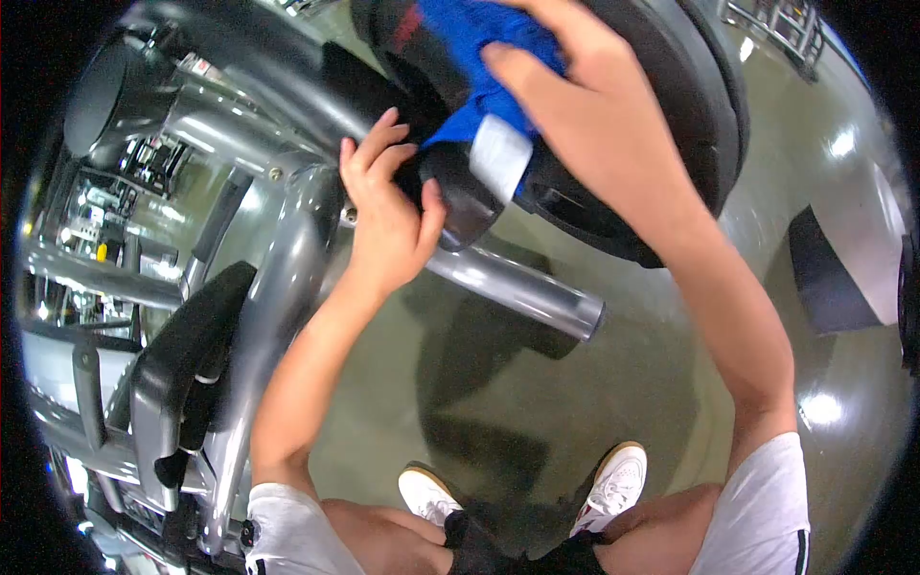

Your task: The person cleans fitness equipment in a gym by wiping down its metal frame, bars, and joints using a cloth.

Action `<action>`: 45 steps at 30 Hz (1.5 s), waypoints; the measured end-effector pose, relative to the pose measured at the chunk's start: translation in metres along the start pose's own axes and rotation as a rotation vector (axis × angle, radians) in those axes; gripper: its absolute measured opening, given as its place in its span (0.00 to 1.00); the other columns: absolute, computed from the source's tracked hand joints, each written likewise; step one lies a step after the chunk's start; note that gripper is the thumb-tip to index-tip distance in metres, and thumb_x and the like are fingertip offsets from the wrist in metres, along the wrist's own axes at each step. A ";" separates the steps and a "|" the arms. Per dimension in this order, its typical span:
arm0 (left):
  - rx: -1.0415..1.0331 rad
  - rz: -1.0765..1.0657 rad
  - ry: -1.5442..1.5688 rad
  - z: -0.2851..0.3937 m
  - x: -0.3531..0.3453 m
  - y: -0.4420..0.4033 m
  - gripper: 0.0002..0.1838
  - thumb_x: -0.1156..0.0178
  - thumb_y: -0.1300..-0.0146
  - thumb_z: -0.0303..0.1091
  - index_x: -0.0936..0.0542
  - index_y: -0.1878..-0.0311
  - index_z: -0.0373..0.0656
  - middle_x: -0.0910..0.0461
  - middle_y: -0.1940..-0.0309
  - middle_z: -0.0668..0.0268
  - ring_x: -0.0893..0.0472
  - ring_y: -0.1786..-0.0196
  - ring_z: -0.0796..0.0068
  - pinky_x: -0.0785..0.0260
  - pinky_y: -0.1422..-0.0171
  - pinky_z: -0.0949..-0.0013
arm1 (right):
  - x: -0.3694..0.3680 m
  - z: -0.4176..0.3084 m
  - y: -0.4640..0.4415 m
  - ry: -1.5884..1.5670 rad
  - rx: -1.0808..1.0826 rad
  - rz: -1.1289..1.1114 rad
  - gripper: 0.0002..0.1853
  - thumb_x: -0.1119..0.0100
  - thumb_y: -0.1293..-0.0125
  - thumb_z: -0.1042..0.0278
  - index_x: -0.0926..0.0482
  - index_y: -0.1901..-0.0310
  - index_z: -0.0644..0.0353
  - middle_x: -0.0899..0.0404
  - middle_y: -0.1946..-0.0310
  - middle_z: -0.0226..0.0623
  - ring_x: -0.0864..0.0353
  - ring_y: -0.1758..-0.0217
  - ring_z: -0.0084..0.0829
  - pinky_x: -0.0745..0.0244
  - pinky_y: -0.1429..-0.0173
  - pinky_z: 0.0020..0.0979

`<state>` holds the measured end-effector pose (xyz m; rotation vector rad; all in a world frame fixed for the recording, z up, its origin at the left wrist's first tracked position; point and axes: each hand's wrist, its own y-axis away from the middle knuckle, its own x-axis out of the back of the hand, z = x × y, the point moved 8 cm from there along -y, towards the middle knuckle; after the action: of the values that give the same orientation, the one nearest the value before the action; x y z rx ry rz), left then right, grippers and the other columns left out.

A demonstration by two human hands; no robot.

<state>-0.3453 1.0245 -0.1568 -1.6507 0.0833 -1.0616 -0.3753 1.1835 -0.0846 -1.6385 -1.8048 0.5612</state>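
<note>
My right hand [594,105] is closed on a bright blue cloth [494,62] with a white tag [501,158]. It presses the cloth against the face of a large black weight plate [685,86]. The cloth's lower end hangs beside a dark rounded bar end [465,206]. My left hand [388,206] has its fingers spread at the left of that bar end, with the thumb near its surface. No object shows in the left palm; whether its fingertips touch the machine is hard to tell.
A grey gym machine frame [311,211] with thick tubes fills the left side. A short metal peg [537,292] sticks out below the plate. A black pad [196,355] sits at the lower left. A grey and black block [843,254] stands at the right on the glossy floor.
</note>
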 end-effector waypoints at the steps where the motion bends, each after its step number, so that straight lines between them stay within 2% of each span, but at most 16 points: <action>1: 0.005 0.011 0.011 -0.001 0.001 0.001 0.23 0.44 0.49 0.24 0.36 0.49 0.37 0.35 0.46 0.50 0.39 0.34 0.51 0.60 0.29 0.41 | 0.005 -0.008 -0.001 -0.020 0.102 0.016 0.20 0.49 0.38 0.75 0.33 0.43 0.65 0.26 0.54 0.49 0.26 0.52 0.34 0.33 0.45 0.29; 3: 0.003 0.080 0.009 -0.003 0.003 0.005 0.24 0.41 0.51 0.24 0.36 0.50 0.38 0.34 0.48 0.51 0.36 0.37 0.52 0.58 0.29 0.42 | -0.002 -0.008 0.003 0.042 0.063 -0.010 0.22 0.48 0.39 0.74 0.35 0.42 0.63 0.26 0.54 0.51 0.24 0.52 0.38 0.32 0.46 0.31; 5: 0.009 0.126 0.038 -0.002 0.006 0.007 0.25 0.40 0.53 0.24 0.36 0.50 0.39 0.34 0.49 0.52 0.35 0.39 0.53 0.56 0.29 0.42 | -0.019 -0.015 0.015 0.431 0.320 -0.006 0.28 0.46 0.43 0.80 0.34 0.39 0.58 0.31 0.44 0.48 0.31 0.41 0.43 0.35 0.39 0.34; 6: 0.005 0.110 0.061 -0.003 0.005 0.007 0.25 0.40 0.53 0.23 0.37 0.50 0.38 0.34 0.47 0.51 0.38 0.39 0.53 0.58 0.28 0.43 | -0.033 -0.007 0.021 0.517 0.286 -0.174 0.35 0.46 0.45 0.83 0.44 0.35 0.58 0.47 0.35 0.59 0.38 0.38 0.59 0.37 0.36 0.42; 12: 0.037 0.102 0.086 -0.006 0.006 0.005 0.22 0.39 0.52 0.25 0.33 0.52 0.41 0.33 0.50 0.57 0.33 0.41 0.57 0.51 0.30 0.44 | -0.056 0.021 0.033 0.886 0.226 -0.425 0.27 0.44 0.46 0.77 0.34 0.41 0.68 0.42 0.35 0.43 0.34 0.39 0.45 0.35 0.36 0.41; 16: 0.027 0.104 0.076 -0.005 0.004 0.005 0.23 0.39 0.53 0.26 0.33 0.52 0.41 0.34 0.50 0.57 0.33 0.41 0.57 0.51 0.30 0.44 | -0.079 0.037 0.027 1.087 0.260 -0.455 0.25 0.45 0.46 0.71 0.30 0.45 0.68 0.37 0.36 0.40 0.33 0.41 0.39 0.33 0.40 0.39; 19: 0.011 0.118 0.054 -0.004 0.003 0.006 0.23 0.39 0.53 0.26 0.33 0.52 0.41 0.34 0.50 0.57 0.34 0.41 0.57 0.51 0.30 0.44 | -0.095 0.042 0.005 1.151 0.416 -0.316 0.17 0.47 0.46 0.68 0.21 0.55 0.65 0.28 0.44 0.39 0.30 0.44 0.34 0.32 0.45 0.37; 21: 0.016 0.101 0.054 -0.004 0.002 0.005 0.23 0.39 0.53 0.26 0.33 0.52 0.41 0.34 0.50 0.58 0.34 0.41 0.57 0.52 0.30 0.44 | -0.108 0.053 -0.009 1.177 0.293 -0.491 0.10 0.47 0.47 0.69 0.17 0.68 0.61 0.20 0.57 0.36 0.27 0.49 0.33 0.32 0.50 0.35; 24: 0.034 0.063 0.047 -0.004 0.001 0.006 0.23 0.40 0.53 0.25 0.34 0.51 0.41 0.34 0.50 0.57 0.34 0.40 0.56 0.53 0.29 0.43 | -0.109 0.061 -0.016 1.128 0.345 -0.538 0.08 0.47 0.48 0.70 0.17 0.74 0.59 0.20 0.67 0.33 0.26 0.54 0.34 0.33 0.53 0.34; 27: 0.030 0.052 0.034 -0.003 0.001 0.005 0.23 0.41 0.53 0.24 0.35 0.51 0.41 0.33 0.50 0.57 0.35 0.39 0.55 0.55 0.29 0.42 | -0.103 0.052 -0.002 1.137 0.443 -0.345 0.08 0.46 0.48 0.69 0.18 0.74 0.59 0.22 0.69 0.33 0.27 0.57 0.35 0.35 0.56 0.35; 32: 0.015 0.025 0.016 -0.003 0.004 0.004 0.23 0.40 0.52 0.25 0.34 0.51 0.41 0.33 0.50 0.57 0.34 0.40 0.55 0.53 0.29 0.44 | -0.098 0.047 0.010 1.205 0.339 -0.305 0.09 0.47 0.47 0.69 0.19 0.67 0.60 0.24 0.65 0.33 0.28 0.56 0.35 0.36 0.57 0.35; 35: 0.005 0.014 0.027 -0.002 0.007 0.004 0.22 0.40 0.51 0.25 0.33 0.52 0.41 0.33 0.50 0.57 0.34 0.40 0.55 0.52 0.29 0.44 | -0.090 0.035 0.025 1.417 0.428 -0.236 0.11 0.48 0.45 0.71 0.24 0.60 0.66 0.28 0.61 0.38 0.28 0.57 0.36 0.26 0.58 0.30; 36: 0.008 0.016 0.029 -0.002 0.008 0.004 0.22 0.40 0.51 0.25 0.33 0.52 0.41 0.33 0.50 0.57 0.34 0.40 0.55 0.52 0.29 0.44 | -0.085 0.046 0.025 1.362 0.238 -0.399 0.13 0.45 0.45 0.71 0.28 0.59 0.68 0.31 0.57 0.46 0.28 0.54 0.42 0.30 0.49 0.36; 39: 0.001 0.047 0.010 0.000 0.011 0.003 0.20 0.39 0.52 0.27 0.30 0.54 0.41 0.32 0.53 0.60 0.33 0.40 0.59 0.49 0.30 0.47 | -0.067 0.039 0.039 1.368 0.204 -0.461 0.15 0.39 0.48 0.69 0.28 0.60 0.67 0.31 0.59 0.44 0.27 0.54 0.41 0.29 0.47 0.34; 40: 0.005 0.042 -0.002 0.001 0.010 0.003 0.20 0.39 0.52 0.27 0.30 0.54 0.41 0.32 0.54 0.60 0.33 0.40 0.59 0.49 0.30 0.47 | -0.062 0.043 0.048 1.408 0.193 -0.452 0.19 0.35 0.51 0.67 0.28 0.60 0.67 0.32 0.60 0.43 0.26 0.55 0.40 0.27 0.49 0.34; 45: 0.016 0.029 -0.024 0.003 0.012 0.002 0.19 0.40 0.51 0.27 0.30 0.54 0.41 0.32 0.54 0.60 0.33 0.40 0.59 0.50 0.29 0.47 | -0.048 0.083 0.095 1.378 0.101 -0.601 0.19 0.36 0.51 0.66 0.28 0.59 0.67 0.30 0.60 0.44 0.25 0.56 0.42 0.24 0.54 0.37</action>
<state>-0.3358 1.0197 -0.1513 -1.6430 0.0825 -1.0185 -0.3633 1.1573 -0.2161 -0.8437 -1.0129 -0.6313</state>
